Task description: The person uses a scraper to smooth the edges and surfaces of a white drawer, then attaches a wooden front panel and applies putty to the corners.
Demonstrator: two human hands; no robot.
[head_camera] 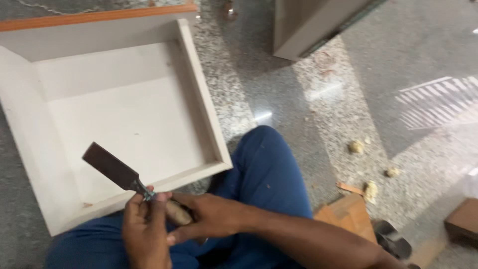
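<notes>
Now both hands grip a chisel (124, 174) over the lap: left hand (144, 231) pinches the metal neck, right hand (211, 216) wraps the wooden handle. Blade points up-left over a white open box (30, 134) on the speckled floor (308, 129); wood scraps (356, 147) lie to the right.

You see a shallow white drawer box (124, 114) lying on the speckled stone floor (298, 114). Wood scraps (371, 192) are scattered near a wooden block (348, 214).

Soft daylight — floor glare, slight blur
</notes>
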